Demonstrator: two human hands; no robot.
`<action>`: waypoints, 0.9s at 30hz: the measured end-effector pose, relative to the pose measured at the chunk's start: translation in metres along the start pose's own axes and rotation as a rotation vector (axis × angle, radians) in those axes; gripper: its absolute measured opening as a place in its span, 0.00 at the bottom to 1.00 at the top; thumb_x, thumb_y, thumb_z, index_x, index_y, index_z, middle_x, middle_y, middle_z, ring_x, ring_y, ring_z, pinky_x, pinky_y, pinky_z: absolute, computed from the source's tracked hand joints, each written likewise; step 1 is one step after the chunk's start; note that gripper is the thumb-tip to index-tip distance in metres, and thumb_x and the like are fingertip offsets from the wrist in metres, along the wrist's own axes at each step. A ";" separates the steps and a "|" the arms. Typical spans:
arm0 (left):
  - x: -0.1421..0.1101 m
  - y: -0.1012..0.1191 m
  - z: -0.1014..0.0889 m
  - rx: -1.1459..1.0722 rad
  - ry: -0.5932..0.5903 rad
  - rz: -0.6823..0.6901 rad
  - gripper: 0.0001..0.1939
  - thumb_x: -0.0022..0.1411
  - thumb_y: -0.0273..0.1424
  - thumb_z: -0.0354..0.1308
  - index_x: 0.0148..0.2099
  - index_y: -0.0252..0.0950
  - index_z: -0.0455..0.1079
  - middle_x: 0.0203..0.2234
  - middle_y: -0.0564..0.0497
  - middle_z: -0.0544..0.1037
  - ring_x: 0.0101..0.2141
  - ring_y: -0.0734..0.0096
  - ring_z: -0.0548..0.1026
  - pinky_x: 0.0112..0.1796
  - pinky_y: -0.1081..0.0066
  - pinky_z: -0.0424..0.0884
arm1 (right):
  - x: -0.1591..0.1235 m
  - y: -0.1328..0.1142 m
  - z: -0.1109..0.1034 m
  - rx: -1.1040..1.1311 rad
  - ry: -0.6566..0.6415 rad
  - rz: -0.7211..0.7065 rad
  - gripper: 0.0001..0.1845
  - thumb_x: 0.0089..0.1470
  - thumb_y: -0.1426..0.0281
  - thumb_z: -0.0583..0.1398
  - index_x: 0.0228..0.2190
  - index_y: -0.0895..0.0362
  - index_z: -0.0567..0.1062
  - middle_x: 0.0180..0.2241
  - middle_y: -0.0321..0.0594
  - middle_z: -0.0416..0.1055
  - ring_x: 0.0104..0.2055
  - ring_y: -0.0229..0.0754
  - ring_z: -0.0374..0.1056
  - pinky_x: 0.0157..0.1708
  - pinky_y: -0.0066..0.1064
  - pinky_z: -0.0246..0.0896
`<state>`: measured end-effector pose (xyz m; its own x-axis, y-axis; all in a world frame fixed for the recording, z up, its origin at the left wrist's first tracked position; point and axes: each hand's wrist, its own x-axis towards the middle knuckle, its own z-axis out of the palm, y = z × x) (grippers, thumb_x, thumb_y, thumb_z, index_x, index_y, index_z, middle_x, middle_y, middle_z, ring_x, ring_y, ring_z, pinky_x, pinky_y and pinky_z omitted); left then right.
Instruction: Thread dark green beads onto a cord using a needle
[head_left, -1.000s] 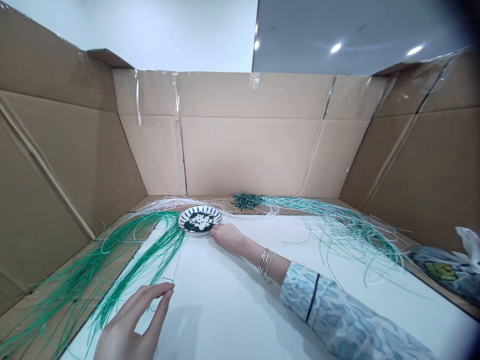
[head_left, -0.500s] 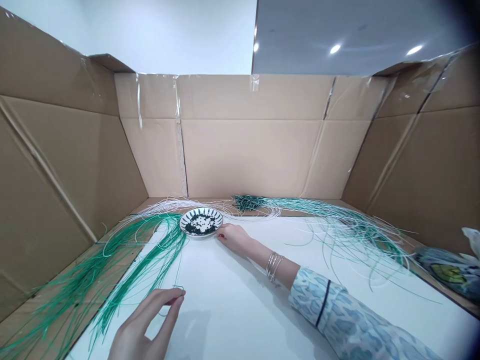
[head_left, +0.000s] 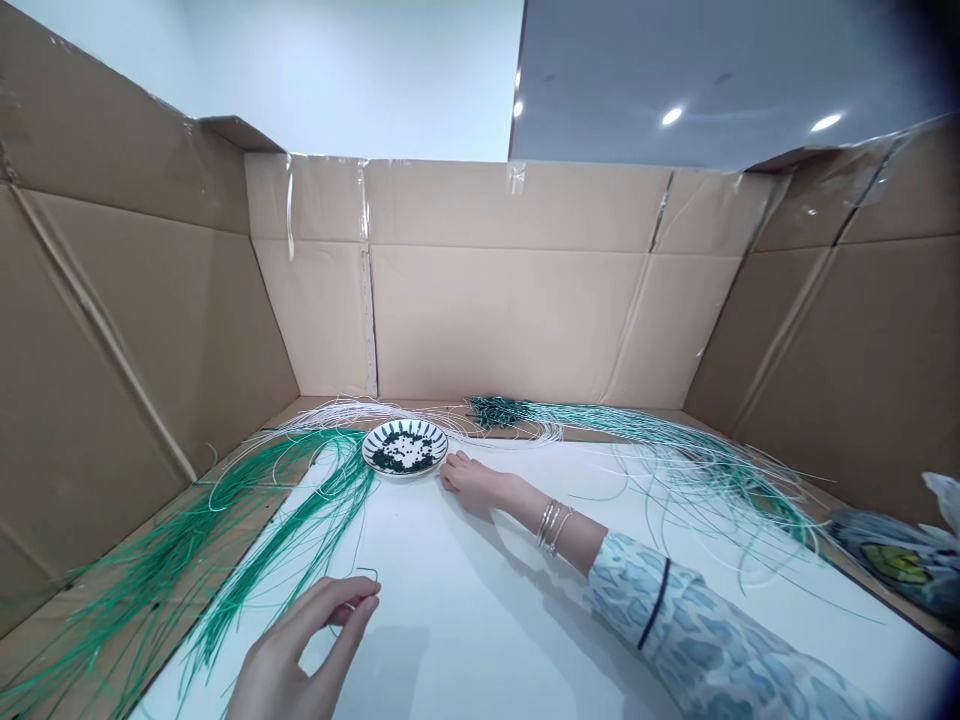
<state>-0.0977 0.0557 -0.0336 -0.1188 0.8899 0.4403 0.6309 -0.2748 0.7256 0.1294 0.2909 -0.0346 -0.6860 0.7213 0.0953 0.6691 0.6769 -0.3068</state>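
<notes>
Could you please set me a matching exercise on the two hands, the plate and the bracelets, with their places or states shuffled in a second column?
Column one:
1. Left hand
2. Right hand
3. Plate
4. Bracelets

Column two:
A. White with dark stripes, holding small dark pieces
B. Around a wrist, near a patterned sleeve
C. Pinching a thin strand
D. Beside the plate's rim

Pairs: 1-C, 2-D, 3-A, 4-B
</notes>
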 end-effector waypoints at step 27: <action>0.022 -0.001 0.048 -0.111 -0.145 -0.083 0.16 0.62 0.34 0.58 0.52 0.36 0.75 0.47 0.39 0.81 0.43 0.54 0.82 0.46 0.58 0.78 | -0.070 -0.116 0.007 0.926 0.280 -0.278 0.03 0.54 0.67 0.70 0.30 0.51 0.86 0.36 0.41 0.71 0.45 0.48 0.65 0.54 0.46 0.59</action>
<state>-0.0641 0.0931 -0.0503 -0.0500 0.9521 0.3017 0.5346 -0.2296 0.8133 0.0977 0.1605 -0.0124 -0.6128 0.6439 0.4581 -0.0721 0.5317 -0.8438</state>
